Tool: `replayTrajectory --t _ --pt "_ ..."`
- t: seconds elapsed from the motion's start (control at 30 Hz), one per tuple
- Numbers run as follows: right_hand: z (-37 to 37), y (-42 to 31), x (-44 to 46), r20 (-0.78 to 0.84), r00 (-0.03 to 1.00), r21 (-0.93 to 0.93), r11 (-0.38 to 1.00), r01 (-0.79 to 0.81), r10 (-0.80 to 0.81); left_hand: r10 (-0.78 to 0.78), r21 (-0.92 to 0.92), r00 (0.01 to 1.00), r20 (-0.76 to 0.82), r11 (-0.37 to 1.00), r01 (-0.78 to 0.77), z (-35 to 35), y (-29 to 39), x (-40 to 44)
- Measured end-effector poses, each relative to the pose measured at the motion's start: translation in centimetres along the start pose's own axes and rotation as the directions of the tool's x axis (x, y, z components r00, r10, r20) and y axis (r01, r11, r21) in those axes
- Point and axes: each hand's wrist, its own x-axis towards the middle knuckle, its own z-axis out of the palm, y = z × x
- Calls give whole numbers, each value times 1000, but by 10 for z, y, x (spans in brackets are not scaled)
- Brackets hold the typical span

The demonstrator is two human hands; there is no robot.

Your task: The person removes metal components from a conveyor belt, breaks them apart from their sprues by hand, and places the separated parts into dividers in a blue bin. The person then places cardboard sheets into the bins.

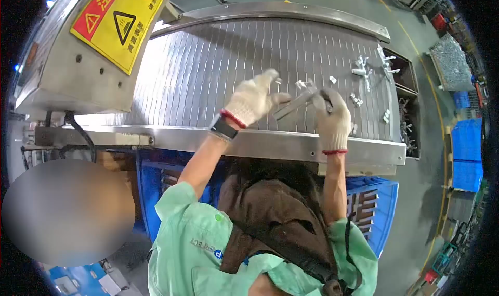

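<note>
Both hands wear white knit gloves with red cuffs, above a grey slatted metal conveyor [208, 56]. My left hand [254, 99] has its thumb and fingers apart, with nothing between them, near the end of a flat grey metal part [292, 107]. My right hand [331, 108] is closed on that metal part, which slants down to the left. Small shiny metal pieces [355, 100] lie on the belt just right of my right hand. Branched metal castings [362, 70] rest farther right, close to the belt's end.
A metal housing [78, 82] with a yellow warning label stands at the left. Dark bins [408, 119] holding metal pieces sit past the belt's right end. Blue crates [382, 207] are below the front rail [275, 145]. A blurred round patch covers the lower left.
</note>
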Motion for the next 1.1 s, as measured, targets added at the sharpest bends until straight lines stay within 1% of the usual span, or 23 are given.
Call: replayTrajectory --t 0.03,0.07,0.13,0.17,0.2,0.23,0.27,0.3,0.37,0.4,0.5,0.53,0.57,0.63,0.73,0.77,0.8,0.83,0.87,0.97,1.0,1.1 --pt "-1 -4 0 -13 1000 31 999 -7 8 -22 127 1000 0 992 22 -12 -6 6" --pt "-3 -9 -1 -28 999 66 998 -13 15 -100 165 993 60 982 88 -24 -10 2" --pt "0 -18 -2 -29 998 117 992 -48 52 -96 -64 978 187 992 109 -48 4 -4" --pt "3 -26 -3 -35 999 93 995 -37 40 -89 -176 965 247 975 135 -60 11 -8" --pt "6 -44 -3 -39 999 72 997 -20 23 -88 -301 887 454 921 246 -73 17 -8" --pt "12 -56 -2 -43 999 54 999 -1 3 -67 -262 857 510 938 229 -68 16 -10" --pt "20 -60 -1 -51 992 -26 993 118 -119 -71 -265 916 396 946 187 -57 9 -18" --pt "26 -72 1 -35 988 -46 988 150 -152 -70 -258 959 275 955 143 -46 -2 -23" --pt "35 -96 -1 2 979 -90 975 204 -204 -106 -200 969 224 968 152 -37 -21 -15" --pt "44 -98 -1 -25 961 -110 956 271 -275 -120 -172 974 194 973 155 -38 -29 -10" --pt "59 -90 9 -64 963 62 962 265 -261 -109 -424 971 214 885 193 -57 -35 -18" --pt "59 -88 15 -77 953 56 953 299 -294 -97 -431 958 269 878 210 -63 -36 -18" --pt "62 -87 18 -91 951 72 950 304 -297 -124 -507 923 364 805 308 -68 -35 -16" --pt "66 -83 25 -117 945 102 943 318 -306 -136 -605 827 545 619 501 -77 -32 -10" --pt "77 -67 35 -126 924 102 921 375 -362 -63 -726 788 612 350 592 -53 -50 -3" --pt "80 -63 39 -99 921 84 919 385 -377 -109 -656 832 544 563 503 -50 -52 -2" --pt "82 -59 41 -73 919 67 917 393 -389 -135 -533 873 468 745 401 -51 -49 -2" --pt "84 -54 42 -46 916 51 915 401 -399 -143 -366 910 388 883 295 -50 -46 0" --pt "87 -50 41 -24 928 85 924 373 -372 -122 26 944 307 992 120 -48 -43 3" --pt "86 -51 34 -51 930 101 925 366 -363 -49 39 993 112 998 45 -40 -40 4" --pt "83 -51 33 -70 932 120 924 362 -356 -64 -13 995 72 998 65 -38 -33 5" --pt "66 -48 36 -67 927 151 914 376 -370 -127 -35 987 95 991 131 -35 -15 8"
